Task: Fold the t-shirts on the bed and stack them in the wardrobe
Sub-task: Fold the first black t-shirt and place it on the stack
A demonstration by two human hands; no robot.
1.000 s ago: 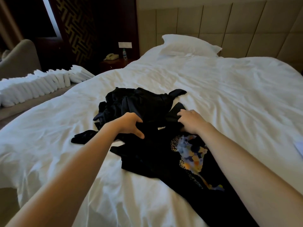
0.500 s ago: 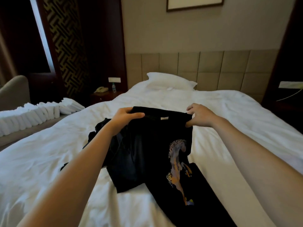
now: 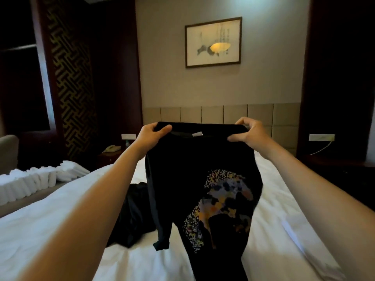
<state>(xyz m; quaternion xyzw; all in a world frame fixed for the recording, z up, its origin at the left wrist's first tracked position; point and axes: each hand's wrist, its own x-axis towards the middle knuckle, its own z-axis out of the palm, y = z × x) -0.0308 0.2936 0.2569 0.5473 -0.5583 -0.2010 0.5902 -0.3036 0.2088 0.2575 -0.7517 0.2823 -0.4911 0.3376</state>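
You're in a hotel bedrm. A wide bed w/ plain white linen fills the lower view. There's a padded beige headboard at 12 o'clock, w/ a framed ink picture on the wall above it. At 10 o'clock a dark nightstand carries a corded phone, beside a carved lattice panel. At 9 o'clock a row of white towels sits near a grey armchair. Wall switch plate at 2 o'clock.

My left forearm bare from the frame edge at 7 o'clock up to the wrist, my right forearm bare likewise from 4 o'clock, left hand at 9 o'clock of the frame's middle, right hand at 3 o'clock, both uncovered
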